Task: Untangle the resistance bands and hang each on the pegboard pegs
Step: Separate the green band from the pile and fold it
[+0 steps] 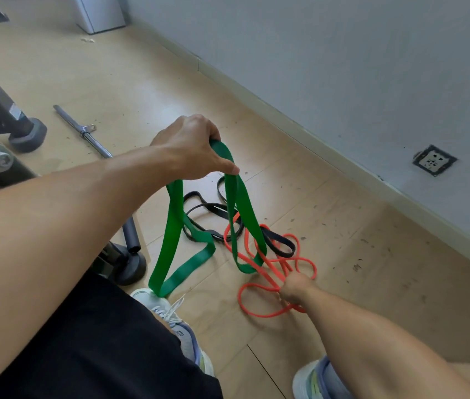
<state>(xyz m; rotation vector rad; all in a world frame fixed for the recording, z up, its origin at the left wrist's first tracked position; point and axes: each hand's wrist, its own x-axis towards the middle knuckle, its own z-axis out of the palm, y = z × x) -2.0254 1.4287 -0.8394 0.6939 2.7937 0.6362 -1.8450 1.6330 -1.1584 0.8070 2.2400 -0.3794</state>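
The left hand [192, 148] is raised over the wooden floor [343, 269], its fingers curled round the top of the wide green band [170, 234], thumb pressed against the strap. From that grip the green band hangs in two long loops: one drops to the floor beside the person's left shoe [170, 318], the other trails down into the knot of bands lying near the middle of the floor, some way out from the wall's skirting board [300, 125]. Lower down, the right hand [294, 289] reaches to floor level and grips several strands of the thin orange band [256, 309]; its fingers look closed on them, though the fingers themselves are mostly hidden behind the back of the hand. The orange band sprawls in loops around that hand and threads through the green loop. A narrow black band [213, 208] lies flat on the floor behind both, its coils passing under the green and orange ones. A steel bar [84, 131] lies further off to the left, near black machine feet [28, 135], and a wall socket [433, 160] sits low on the grey wall.
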